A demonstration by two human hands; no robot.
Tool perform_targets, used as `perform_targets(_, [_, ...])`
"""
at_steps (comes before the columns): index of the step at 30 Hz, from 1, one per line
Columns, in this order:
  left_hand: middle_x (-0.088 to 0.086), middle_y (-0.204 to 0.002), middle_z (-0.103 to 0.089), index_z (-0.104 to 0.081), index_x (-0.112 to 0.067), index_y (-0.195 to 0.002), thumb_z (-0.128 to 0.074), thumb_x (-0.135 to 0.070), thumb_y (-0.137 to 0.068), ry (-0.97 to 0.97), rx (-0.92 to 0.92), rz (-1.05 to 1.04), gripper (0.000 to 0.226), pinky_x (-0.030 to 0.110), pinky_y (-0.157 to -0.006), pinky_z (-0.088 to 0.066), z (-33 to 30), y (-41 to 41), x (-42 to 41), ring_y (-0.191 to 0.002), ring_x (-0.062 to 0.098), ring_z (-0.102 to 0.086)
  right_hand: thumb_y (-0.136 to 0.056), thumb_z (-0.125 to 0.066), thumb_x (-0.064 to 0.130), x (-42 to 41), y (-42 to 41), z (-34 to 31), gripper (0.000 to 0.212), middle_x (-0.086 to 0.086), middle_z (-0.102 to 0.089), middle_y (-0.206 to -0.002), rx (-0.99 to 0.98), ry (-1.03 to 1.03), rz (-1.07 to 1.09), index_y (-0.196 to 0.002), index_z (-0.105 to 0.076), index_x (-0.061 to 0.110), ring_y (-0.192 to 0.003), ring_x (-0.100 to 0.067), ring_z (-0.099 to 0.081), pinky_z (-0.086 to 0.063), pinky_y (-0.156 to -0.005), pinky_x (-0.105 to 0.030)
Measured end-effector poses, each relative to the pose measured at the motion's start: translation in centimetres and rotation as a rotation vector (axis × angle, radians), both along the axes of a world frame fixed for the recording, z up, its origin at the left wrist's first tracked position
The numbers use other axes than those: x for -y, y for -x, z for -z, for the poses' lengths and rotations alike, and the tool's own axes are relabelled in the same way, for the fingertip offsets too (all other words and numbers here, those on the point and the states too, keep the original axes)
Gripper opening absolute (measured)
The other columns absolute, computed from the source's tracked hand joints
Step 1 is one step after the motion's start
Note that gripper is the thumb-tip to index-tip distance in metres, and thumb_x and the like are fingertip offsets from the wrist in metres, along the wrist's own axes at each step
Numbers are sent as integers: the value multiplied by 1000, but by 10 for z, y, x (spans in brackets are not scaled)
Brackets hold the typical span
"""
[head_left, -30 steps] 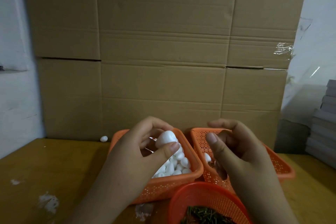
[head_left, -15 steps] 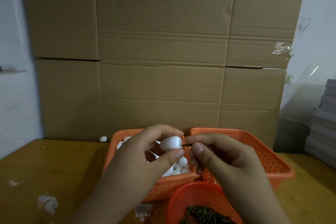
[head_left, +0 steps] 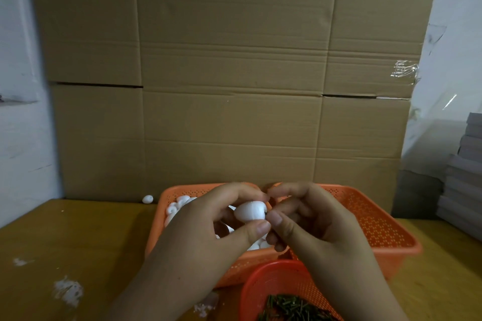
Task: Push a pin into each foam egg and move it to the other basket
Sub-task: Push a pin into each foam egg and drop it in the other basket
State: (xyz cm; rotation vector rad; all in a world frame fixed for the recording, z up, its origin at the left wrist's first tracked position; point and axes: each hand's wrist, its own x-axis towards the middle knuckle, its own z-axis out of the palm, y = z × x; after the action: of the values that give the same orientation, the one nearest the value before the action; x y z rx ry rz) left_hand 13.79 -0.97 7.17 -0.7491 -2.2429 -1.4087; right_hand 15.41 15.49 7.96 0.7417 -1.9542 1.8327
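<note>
- No text, label, brand, number or sign could be read anywhere, neither on the cardboard point(head_left: 229, 86) behind the fingers nor on the baskets point(head_left: 378, 229) under them.

A tall wall of cardboard boxes point(head_left: 229, 73) closes off the back of the desk point(head_left: 78, 247) right behind the two orange baskets, so no hand can pass beyond them. The left basket point(head_left: 167, 198) and the right basket point(head_left: 378, 221) stand touching side by side, and a round red basket of pins point(head_left: 276, 284) sits just in front of them, crowding the near middle. Bare desk lies open to the left, save a stray foam egg point(head_left: 147, 199) by the boxes and white crumbs point(head_left: 68, 290), while grey stacked boards point(head_left: 461, 177) hem in the far right.
</note>
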Motion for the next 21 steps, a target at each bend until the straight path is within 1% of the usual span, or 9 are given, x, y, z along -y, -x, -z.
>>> perform_targets(3, [-24,-96,-68,-61,-55,-99,-61,-60,-65,21,-21,-15,35,38,-74,-56,0,-1,-1,-77,10,-69,-70,-68,20,-1,2,0,19,-11,-66,-62,57,40,-39,-84,-63,9,-56,-16,-63,-49,-53,-21])
perform_targets(6, [-24,-97,-68,-59,-52,-99,-61,-62,-64,25,-17,-13,37,38,-74,-56,-1,-3,-1,-75,5,-69,-68,-70,18,-3,1,-1,20,-14,-66,-59,87,54,-35,-76,-65,0,-52,-13,-63,-48,-50,-18])
perform_targets(9, [-26,-95,-68,-58,-50,-95,-62,-63,-63,36,-15,-26,35,36,-75,-55,-2,-4,-1,-76,-1,-68,-64,-72,20,-4,1,-2,21,-11,-66,-57,115,63,-11,-70,-68,1,-50,-10,-61,-47,-49,-17])
perform_targets(13, [-33,-91,-66,-57,-50,-95,-60,-64,-62,72,-63,-58,36,30,-72,-56,-4,-7,0,-82,-6,-66,-64,-72,21,-3,2,-1,13,-12,-64,-52,144,59,-18,-62,-71,8,-46,-10,-59,-46,-46,-17])
perform_targets(18, [-33,-92,-65,-56,-49,-96,-57,-64,-64,102,-82,-69,35,33,-74,-56,-6,-10,-3,-84,-3,-66,-62,-72,27,-4,2,-1,18,-11,-63,-50,127,42,13,-63,-72,9,-44,-10,-58,-46,-46,-17])
perform_targets(21, [-32,-93,-65,-56,-49,-97,-57,-65,-64,91,-81,-84,37,32,-76,-55,-5,-10,-4,-87,-1,-66,-62,-72,28,-3,2,0,21,-10,-63,-50,108,53,29,-63,-70,7,-45,-9,-58,-46,-47,-16])
